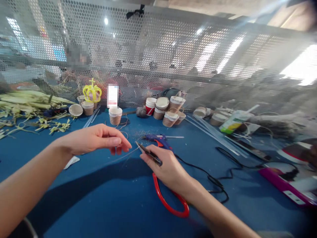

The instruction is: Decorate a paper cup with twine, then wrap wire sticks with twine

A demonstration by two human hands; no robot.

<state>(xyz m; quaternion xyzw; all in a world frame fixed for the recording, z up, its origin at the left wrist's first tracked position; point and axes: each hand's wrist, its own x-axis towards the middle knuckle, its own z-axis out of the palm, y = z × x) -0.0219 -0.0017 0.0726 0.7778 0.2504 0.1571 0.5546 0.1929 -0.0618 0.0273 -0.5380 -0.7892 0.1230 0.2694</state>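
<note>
My left hand hovers over the blue table with its fingers loosely bent and apart, and I see nothing held in them. Pinched in my right hand is a slim dark pointed tool, its tip pointing up and left toward my left fingertips. A thin pale strand runs from near that tip down to the left. Beneath my right hand and wrist show the red handles of scissors; their blades are hidden. Just behind the tool's tip lies a blue glue gun with a clear glue stick in its back.
Twine-wrapped paper cups and a yellow crown stand along the perforated metal screen. Dried husks lie left. Clear glue sticks, a drink carton, a black cord and a purple power strip lie right.
</note>
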